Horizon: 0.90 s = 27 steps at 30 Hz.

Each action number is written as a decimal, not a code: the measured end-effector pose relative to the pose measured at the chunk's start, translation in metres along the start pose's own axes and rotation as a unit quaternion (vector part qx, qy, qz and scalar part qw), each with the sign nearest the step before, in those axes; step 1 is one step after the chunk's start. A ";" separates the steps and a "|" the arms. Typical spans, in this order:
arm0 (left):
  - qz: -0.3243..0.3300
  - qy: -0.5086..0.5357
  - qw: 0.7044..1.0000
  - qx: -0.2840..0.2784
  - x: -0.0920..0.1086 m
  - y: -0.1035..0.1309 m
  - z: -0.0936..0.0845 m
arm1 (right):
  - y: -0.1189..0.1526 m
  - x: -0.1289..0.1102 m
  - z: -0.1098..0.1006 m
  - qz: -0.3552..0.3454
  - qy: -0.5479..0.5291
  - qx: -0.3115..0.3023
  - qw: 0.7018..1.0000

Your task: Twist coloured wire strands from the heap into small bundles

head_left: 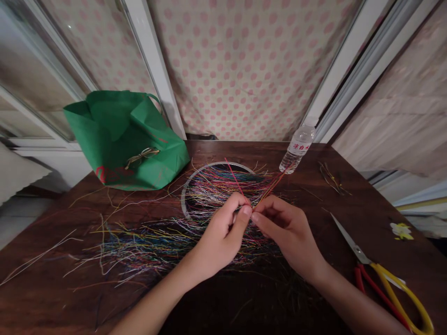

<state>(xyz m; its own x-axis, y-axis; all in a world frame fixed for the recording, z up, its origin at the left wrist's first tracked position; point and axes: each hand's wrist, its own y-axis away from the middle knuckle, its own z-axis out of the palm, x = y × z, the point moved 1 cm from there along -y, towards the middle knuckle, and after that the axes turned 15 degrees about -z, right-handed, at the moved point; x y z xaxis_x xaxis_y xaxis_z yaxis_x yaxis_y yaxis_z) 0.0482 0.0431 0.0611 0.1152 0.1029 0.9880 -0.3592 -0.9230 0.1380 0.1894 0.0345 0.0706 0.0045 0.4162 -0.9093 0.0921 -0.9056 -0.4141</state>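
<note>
My left hand (225,230) is closed in a pinch on a thin red wire (234,177), which sticks up past its fingertips. Close against it, my right hand (288,232) pinches a small bundle of orange and red wires (271,186) that fans out up and to the right. The fingertips of both hands meet, and the exact point where the wires join is too small to make out. Beneath and behind the hands lies a large heap of many-coloured wires (150,244), part of it over a round plate with a pale rim (183,200).
A green bag (157,163) stands at the back left. A water bottle (297,146) is at the back right. Scissors (358,251) with red and yellow handles lie on the dark wooden table (352,214) at right, near a small flower (401,231).
</note>
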 end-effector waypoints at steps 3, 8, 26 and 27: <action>-0.001 -0.008 1.000 -0.003 -0.001 0.001 0.001 | 0.001 -0.001 0.000 0.009 -0.001 -0.001 1.000; -0.012 0.006 1.000 -0.018 -0.002 0.000 0.000 | 0.001 0.004 0.000 0.019 -0.029 -0.010 0.999; -0.073 0.175 0.947 -0.259 0.005 0.006 -0.006 | -0.027 0.042 -0.030 0.157 -0.245 -0.307 0.906; -0.079 0.146 0.951 -0.261 0.006 0.007 -0.005 | -0.030 0.043 -0.033 0.156 -0.230 -0.323 0.905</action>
<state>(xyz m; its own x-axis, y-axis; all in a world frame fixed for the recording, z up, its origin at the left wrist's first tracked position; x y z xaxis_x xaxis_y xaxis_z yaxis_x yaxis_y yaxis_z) 0.0414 0.0394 0.0680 -0.0294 0.3947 0.9183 -0.7786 -0.5852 0.2266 0.2200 0.0823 0.0454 -0.2698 -0.0635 -0.9608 0.7209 -0.6749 -0.1578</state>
